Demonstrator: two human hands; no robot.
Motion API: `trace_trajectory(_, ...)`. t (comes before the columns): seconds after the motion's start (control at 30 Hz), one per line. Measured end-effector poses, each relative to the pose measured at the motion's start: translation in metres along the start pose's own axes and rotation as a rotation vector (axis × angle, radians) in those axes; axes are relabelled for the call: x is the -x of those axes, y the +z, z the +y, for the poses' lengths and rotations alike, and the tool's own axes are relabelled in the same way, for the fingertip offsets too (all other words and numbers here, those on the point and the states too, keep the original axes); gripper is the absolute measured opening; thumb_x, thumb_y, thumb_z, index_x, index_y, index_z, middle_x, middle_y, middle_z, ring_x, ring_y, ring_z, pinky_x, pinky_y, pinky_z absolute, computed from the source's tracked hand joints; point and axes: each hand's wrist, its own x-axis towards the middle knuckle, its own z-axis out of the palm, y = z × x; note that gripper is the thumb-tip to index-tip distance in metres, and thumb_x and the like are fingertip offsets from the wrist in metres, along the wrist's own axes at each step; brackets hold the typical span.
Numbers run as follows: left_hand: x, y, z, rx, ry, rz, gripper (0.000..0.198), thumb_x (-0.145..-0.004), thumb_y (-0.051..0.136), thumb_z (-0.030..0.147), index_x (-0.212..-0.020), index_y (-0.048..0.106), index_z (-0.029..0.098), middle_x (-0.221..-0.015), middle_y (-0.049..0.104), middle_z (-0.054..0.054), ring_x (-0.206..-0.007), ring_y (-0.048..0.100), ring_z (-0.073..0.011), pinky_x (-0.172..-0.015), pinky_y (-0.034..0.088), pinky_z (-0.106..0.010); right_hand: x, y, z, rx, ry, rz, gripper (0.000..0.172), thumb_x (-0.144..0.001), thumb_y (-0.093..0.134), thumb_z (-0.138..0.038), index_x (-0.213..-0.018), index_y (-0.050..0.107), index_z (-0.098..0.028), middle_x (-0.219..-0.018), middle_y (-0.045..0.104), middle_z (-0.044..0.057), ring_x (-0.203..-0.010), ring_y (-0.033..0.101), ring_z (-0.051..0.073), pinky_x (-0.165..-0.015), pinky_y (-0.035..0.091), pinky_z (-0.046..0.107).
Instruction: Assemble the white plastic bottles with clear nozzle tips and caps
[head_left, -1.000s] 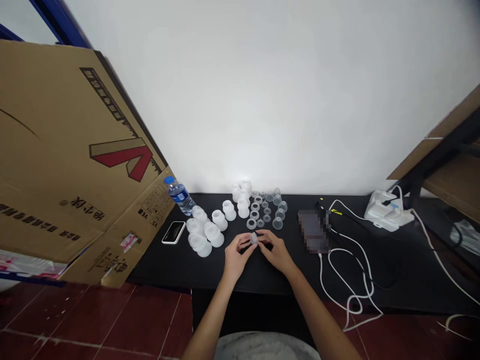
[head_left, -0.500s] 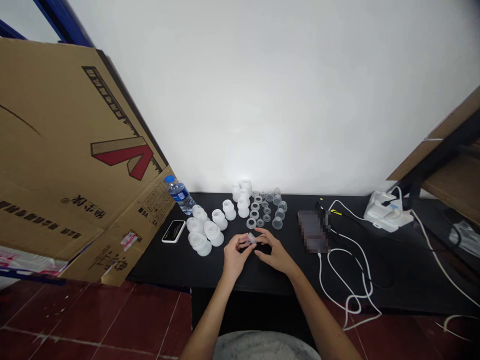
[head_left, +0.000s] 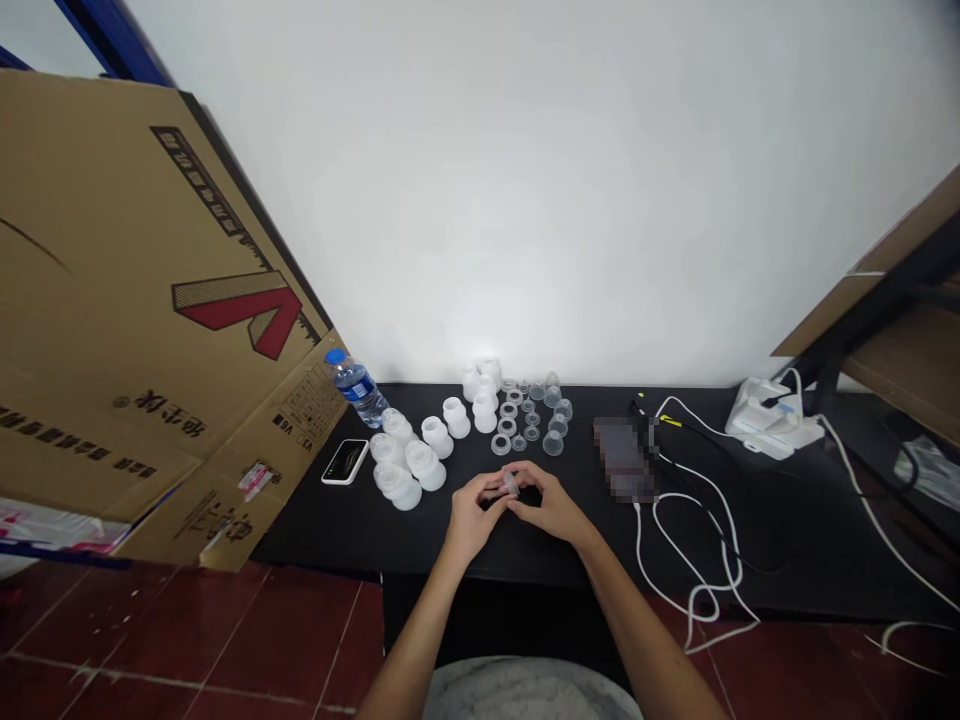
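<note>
My left hand and my right hand meet above the black table top, holding a small clear plastic piece between their fingertips. The piece looks like a short translucent cup, partly hidden by my fingers. Just beyond my hands stand several clear plastic rings and small cups. To their left are several frosted white silicone parts, shaped like short flared sleeves. None of these touch my hands.
A cardboard sheet leans in at the left, beside a water bottle and a phone. To the right lie a pixelated dark object, white cables and a white power strip. The wall rises behind.
My fingers have shifted on the small clear piece, which now sits upright and slightly further right. My right hand has closed in around it. The view has tilted slightly.
</note>
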Motion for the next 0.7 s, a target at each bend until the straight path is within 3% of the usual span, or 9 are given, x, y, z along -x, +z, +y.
trace_trajectory(0.23, -0.0002, -0.0016, 0.004, -0.046, 0.011, -0.015, 0.031, -0.085, 0.084, 0.029, -0.115, 0.08, 0.022, -0.108, 0.083, -0.009, -0.099, 0.083, -0.0273, -0.092, 0.069, -0.044, 0.0003, 0.0004, 0.0028, 0.007, 0.001, -0.01, 0.056, -0.092, 0.079, -0.028, -0.145, 0.063, -0.028, -0.112, 0.08, 0.004, -0.108, 0.076, 0.024, -0.106, 0.057, 0.046)
trace_trajectory(0.5, 0.0005, -0.0012, 0.0014, -0.045, -0.034, 0.078, 0.032, -0.079, 0.092, 0.04, -0.097, 0.073, 0.021, -0.101, 0.084, -0.009, -0.093, 0.083, -0.0282, -0.089, 0.069, -0.043, 0.0017, 0.0008, 0.0014, -0.038, -0.047, -0.058, 0.086, -0.091, 0.078, -0.026, -0.168, 0.038, -0.029, -0.124, 0.08, 0.005, -0.124, 0.073, 0.027, -0.117, 0.05, 0.054)
trace_trajectory(0.6, 0.0005, -0.0004, 0.0022, -0.046, -0.03, 0.08, 0.033, -0.08, 0.092, 0.041, -0.099, 0.074, 0.021, -0.1, 0.083, -0.009, -0.095, 0.083, -0.0291, -0.09, 0.069, -0.045, 0.0013, -0.0009, -0.0009, -0.037, -0.033, -0.07, 0.085, -0.089, 0.08, -0.026, -0.165, 0.042, -0.028, -0.125, 0.08, 0.006, -0.129, 0.071, 0.028, -0.119, 0.048, 0.055)
trace_trajectory(0.7, 0.0011, 0.0003, 0.0052, -0.081, 0.013, 0.046, 0.033, -0.085, 0.088, 0.037, -0.113, 0.078, 0.022, -0.105, 0.082, -0.009, -0.099, 0.082, -0.0282, -0.092, 0.068, -0.044, 0.0005, -0.0031, -0.0026, -0.073, -0.014, -0.091, 0.074, -0.09, 0.081, -0.028, -0.157, 0.051, -0.028, -0.122, 0.081, 0.006, -0.124, 0.073, 0.027, -0.119, 0.049, 0.054)
